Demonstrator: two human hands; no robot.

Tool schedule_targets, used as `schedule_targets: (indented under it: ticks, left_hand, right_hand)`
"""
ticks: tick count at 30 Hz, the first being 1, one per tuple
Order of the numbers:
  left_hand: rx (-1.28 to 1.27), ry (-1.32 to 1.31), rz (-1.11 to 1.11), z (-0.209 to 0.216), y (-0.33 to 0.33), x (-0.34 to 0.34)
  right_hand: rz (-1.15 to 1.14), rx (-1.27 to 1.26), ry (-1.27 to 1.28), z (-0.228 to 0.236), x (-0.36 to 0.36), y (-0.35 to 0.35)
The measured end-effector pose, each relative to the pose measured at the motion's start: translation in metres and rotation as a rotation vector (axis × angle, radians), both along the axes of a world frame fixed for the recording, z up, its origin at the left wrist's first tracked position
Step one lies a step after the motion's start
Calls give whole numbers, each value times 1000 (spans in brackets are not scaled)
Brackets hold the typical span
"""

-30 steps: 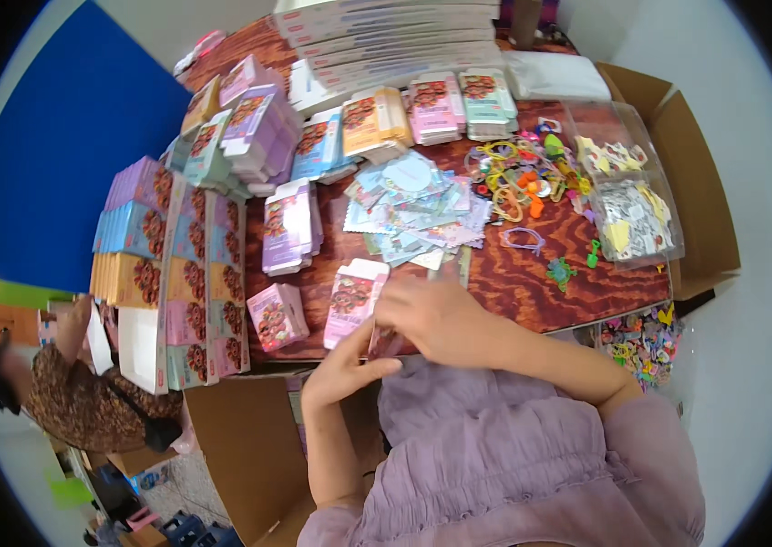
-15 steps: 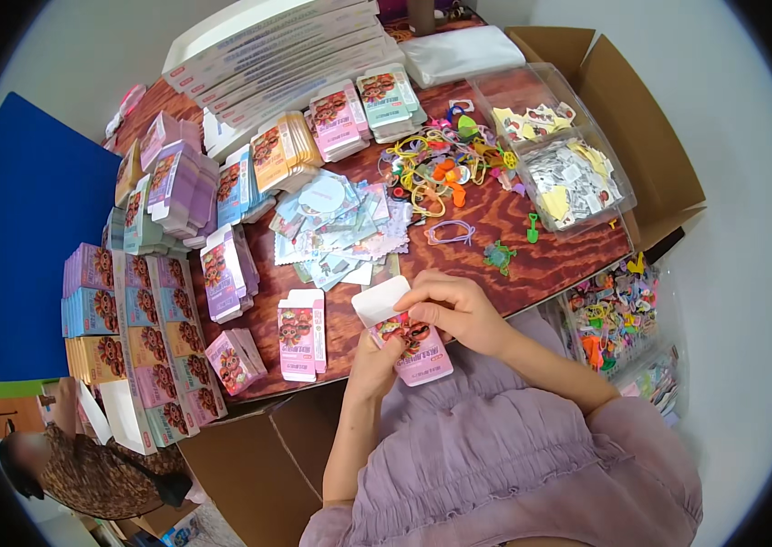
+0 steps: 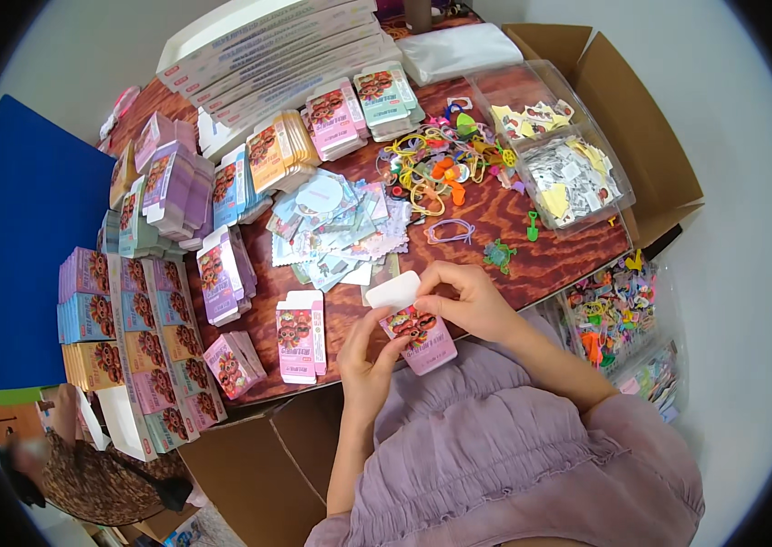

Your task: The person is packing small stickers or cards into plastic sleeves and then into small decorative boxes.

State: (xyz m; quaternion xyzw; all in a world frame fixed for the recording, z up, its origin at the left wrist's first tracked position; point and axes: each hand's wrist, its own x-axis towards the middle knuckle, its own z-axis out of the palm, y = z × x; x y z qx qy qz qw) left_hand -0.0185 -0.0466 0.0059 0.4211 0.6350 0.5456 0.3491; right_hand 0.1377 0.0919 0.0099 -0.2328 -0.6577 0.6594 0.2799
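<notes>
In front of my lap is a small pink card box (image 3: 430,354) with red cartoon figures, its white flap (image 3: 393,290) standing open at the top. My left hand (image 3: 368,360) grips the box at its left edge, thumb on the front and fingers toward the flap. The fingers of my right hand (image 3: 461,296) are closed in a pinch at the upper right corner, by the flap's base. Whether anything is inside the box is hidden. Just left, on the table edge, lies a flattened pink box (image 3: 297,339), near a small pink stack (image 3: 236,365).
Stacks of folded coloured boxes (image 3: 281,155) line the table's far left. A heap of printed cards (image 3: 340,228) and small toys with hair ties (image 3: 445,164) lie mid-table. A clear divided tray (image 3: 577,182) holds stickers. A carton (image 3: 641,137) stands right; another person (image 3: 103,474) is lower left.
My left hand has shifted from the box's front to its left edge, uncovering the printed figures. The box has tilted and moved slightly right; my right hand has moved a little right along the flap.
</notes>
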Motion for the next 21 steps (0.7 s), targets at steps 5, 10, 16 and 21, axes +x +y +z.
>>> schedule_targets:
  ticks: [5,10,16,21]
  left_hand:
    - [-72,-389,-123,11,0,-6]
    - [-38,-369,-96,13,0,-5]
    - [-198,-135,-195,20,9,-4]
    - [-125,-233,-186,14,11,-2]
  right_hand:
    - [-54,58,-96,27,-3,-9]
    - [56,235,89,2,3,-8]
    - [-93,-350,-123,4,0,-7]
    - [-52,-136,-177,11,3,-2]
